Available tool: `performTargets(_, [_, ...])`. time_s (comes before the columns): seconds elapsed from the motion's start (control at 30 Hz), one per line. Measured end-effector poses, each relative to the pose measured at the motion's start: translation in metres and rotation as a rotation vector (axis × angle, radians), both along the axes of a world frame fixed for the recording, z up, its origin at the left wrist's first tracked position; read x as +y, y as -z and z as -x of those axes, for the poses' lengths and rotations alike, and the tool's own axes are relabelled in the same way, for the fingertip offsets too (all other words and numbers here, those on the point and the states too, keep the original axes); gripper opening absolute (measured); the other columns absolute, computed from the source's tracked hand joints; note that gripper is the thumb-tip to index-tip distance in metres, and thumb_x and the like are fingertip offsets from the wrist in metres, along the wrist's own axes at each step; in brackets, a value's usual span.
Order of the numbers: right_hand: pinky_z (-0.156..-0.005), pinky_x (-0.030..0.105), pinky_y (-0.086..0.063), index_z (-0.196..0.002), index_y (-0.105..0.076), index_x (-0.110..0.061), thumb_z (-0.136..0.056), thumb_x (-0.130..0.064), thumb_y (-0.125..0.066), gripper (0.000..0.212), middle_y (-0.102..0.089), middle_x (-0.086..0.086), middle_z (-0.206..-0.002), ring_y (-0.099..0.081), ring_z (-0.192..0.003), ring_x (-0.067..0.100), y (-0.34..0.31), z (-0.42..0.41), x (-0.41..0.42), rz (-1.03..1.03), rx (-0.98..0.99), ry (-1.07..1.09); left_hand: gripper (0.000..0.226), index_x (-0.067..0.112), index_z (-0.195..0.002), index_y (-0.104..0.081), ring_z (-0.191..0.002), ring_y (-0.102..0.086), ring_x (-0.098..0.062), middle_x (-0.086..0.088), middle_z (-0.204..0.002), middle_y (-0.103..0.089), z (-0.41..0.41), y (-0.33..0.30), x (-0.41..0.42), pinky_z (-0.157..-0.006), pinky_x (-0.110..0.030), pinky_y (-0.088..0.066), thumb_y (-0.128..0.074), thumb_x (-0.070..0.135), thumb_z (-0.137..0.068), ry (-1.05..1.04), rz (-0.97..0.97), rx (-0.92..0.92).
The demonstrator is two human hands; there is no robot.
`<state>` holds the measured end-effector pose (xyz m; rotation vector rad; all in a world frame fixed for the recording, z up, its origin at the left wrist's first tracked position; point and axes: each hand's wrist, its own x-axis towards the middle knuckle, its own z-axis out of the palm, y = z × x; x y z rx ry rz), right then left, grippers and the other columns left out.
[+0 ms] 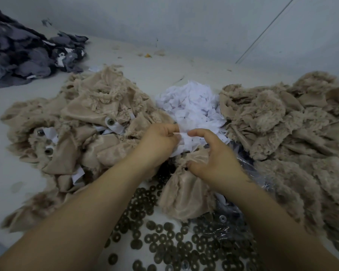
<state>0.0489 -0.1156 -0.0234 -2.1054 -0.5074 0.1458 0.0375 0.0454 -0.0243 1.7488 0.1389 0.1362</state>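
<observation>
A beige plush fabric piece (pixel 182 198) hangs in front of me, turned so its smooth backing shows. My right hand (pixel 213 161) grips its top with curled fingers. My left hand (pixel 159 141) pinches a white paper scrap (pixel 186 141) just above that piece. Both hands are close together at the near edge of a heap of white paper scraps (pixel 192 106). A small dark stud shows in the fabric by my right thumb.
Beige plush pieces are piled at the left (pixel 76 124), some with plastic eyes, and at the right (pixel 286 124). Several dark ring washers (pixel 164 231) lie scattered near me beside a clear plastic bag (pixel 243 222). Dark grey fabric pieces (pixel 24 53) are heaped at the far left.
</observation>
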Motion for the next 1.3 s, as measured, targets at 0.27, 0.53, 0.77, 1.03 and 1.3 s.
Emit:
performTargets(0.27, [-0.062,0.003,-0.044,-0.141,-0.052,-0.034,-0.080,0.000,-0.066,0.072,-0.060,-0.023,-0.101,-0.060,-0.074,-0.004,0.006,-0.020,0.006,0.084,0.100,-0.112,0.032,0.015,-0.062,-0.063,-0.039,-0.042,0.003,0.014,-0.041,-0.049,-0.024,0.022,-0.005,-0.043,-0.012,-0.033,-0.061,0.006,-0.092,0.042,-0.259,0.054])
performTargets(0.53, [-0.063,0.029,-0.040,-0.090,-0.063,0.011,-0.080,-0.001,-0.067,0.016,-0.054,0.012,-0.074,-0.053,-0.068,0.020,0.014,-0.033,0.009,0.119,0.352,-0.051,0.018,0.005,-0.077,-0.070,-0.066,-0.055,-0.016,-0.002,-0.066,-0.061,-0.035,0.023,-0.007,-0.060,-0.026,-0.043,-0.059,0.008,-0.091,0.024,-0.533,0.048])
performTargets(0.77, [-0.081,0.044,-0.058,-0.092,-0.071,0.000,-0.083,-0.009,-0.072,0.012,-0.073,0.021,-0.093,-0.069,-0.084,0.031,0.011,-0.030,0.011,0.154,0.328,-0.014,0.023,0.001,-0.075,-0.059,-0.062,-0.058,-0.022,-0.005,-0.065,-0.059,-0.028,0.006,0.021,-0.057,-0.030,-0.049,-0.061,0.015,-0.093,-0.186,-0.452,-0.018])
performTargets(1.03, [-0.088,0.037,-0.057,-0.113,-0.070,-0.004,-0.082,-0.011,-0.072,0.031,-0.072,0.008,-0.107,-0.069,-0.094,0.024,0.015,-0.026,0.004,0.202,0.266,0.049,0.023,0.006,-0.079,-0.057,-0.043,-0.053,-0.021,-0.006,-0.052,-0.056,-0.011,0.004,0.010,-0.050,-0.034,-0.055,-0.052,0.013,-0.100,-0.314,0.083,-0.129])
performTargets(1.3, [-0.064,0.004,-0.039,-0.116,-0.060,-0.022,-0.082,-0.008,-0.071,0.038,-0.056,-0.017,-0.087,-0.059,-0.076,-0.009,0.009,-0.019,0.004,0.158,0.173,0.026,0.024,0.010,-0.079,-0.052,-0.065,-0.067,-0.026,-0.015,-0.078,-0.074,-0.028,0.029,-0.016,-0.061,-0.041,-0.055,-0.045,0.013,-0.102,-0.080,0.130,0.065])
